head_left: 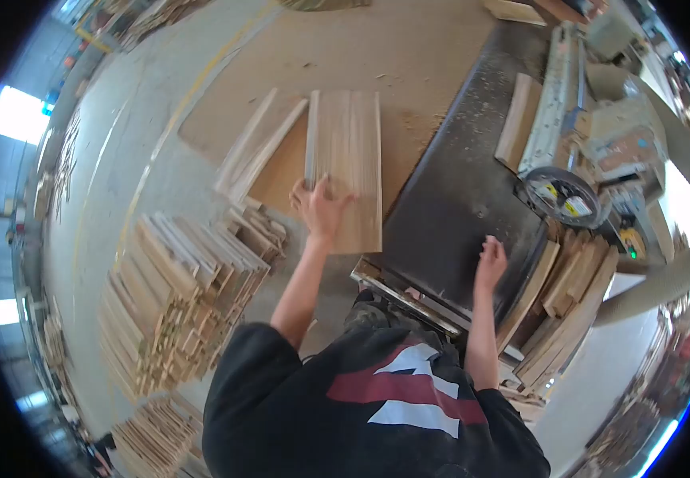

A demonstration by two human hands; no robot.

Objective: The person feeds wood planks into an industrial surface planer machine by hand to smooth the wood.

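My left hand rests on a stack of long, narrow wooden strips, laid side by side on a brown board. Its fingers are spread over the left part of the stack, with the thumb toward the right. My right hand is over the near right part of the dark machine table. Its fingers are loosely bent and a little apart, with nothing visible in them. Left of the stack lie more loose wooden strips.
A large pile of cut strips stands at the left, with another pile nearer. On the table's right are a fence rail, a wooden block and a round black tray. Wood offcuts lean below it.
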